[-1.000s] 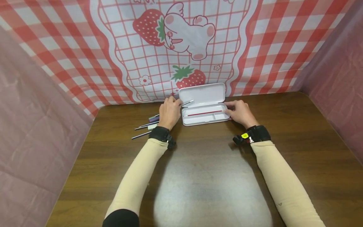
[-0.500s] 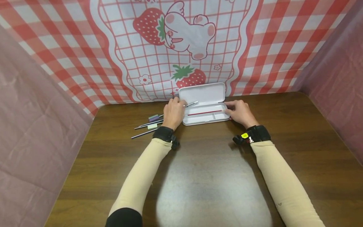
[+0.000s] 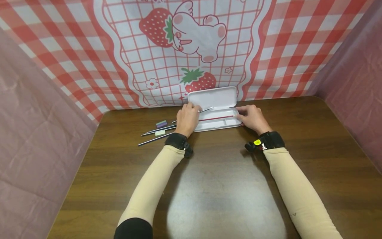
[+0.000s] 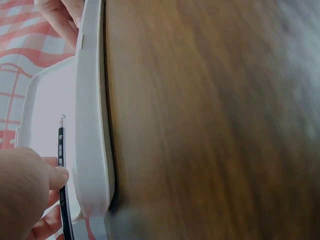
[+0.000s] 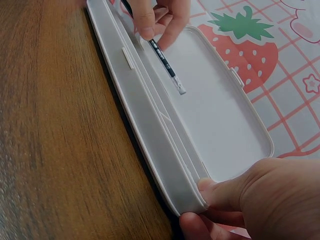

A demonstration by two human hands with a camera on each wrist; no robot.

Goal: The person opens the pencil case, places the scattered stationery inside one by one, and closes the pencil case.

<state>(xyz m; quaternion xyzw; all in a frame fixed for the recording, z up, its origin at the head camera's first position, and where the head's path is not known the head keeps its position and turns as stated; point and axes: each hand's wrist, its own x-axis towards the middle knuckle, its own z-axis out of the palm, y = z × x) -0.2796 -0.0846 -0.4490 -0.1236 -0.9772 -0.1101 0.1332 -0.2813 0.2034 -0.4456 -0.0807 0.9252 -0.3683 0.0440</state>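
A white pencil case (image 3: pixel 211 126) lies with its lid (image 3: pixel 212 97) raised at the back of the table. My left hand (image 3: pixel 187 120) pinches a black pencil (image 4: pixel 61 145) between thumb and fingers, over the case's left end. The pencil's white eraser end points right, in front of the lid, in the right wrist view. Inside the case lies a red pencil (image 3: pixel 216 118), its left end hidden behind my left hand. At the case's right end, my right hand (image 3: pixel 253 118) grips the wall, with the thumb on the rim and fingers outside.
Left of the case lie several dark pencils (image 3: pixel 153 140), a purple and green eraser (image 3: pixel 161 124) and a pale green eraser (image 3: pixel 160 132). A red-checked cloth (image 3: pixel 283 59) hangs right behind the case. A small divider (image 3: pixel 225 122) stands in its front compartment.
My left hand has moved right with the black pencil, from beside the case to over its left end. More of the erasers and loose pencils shows. My right hand stays put.
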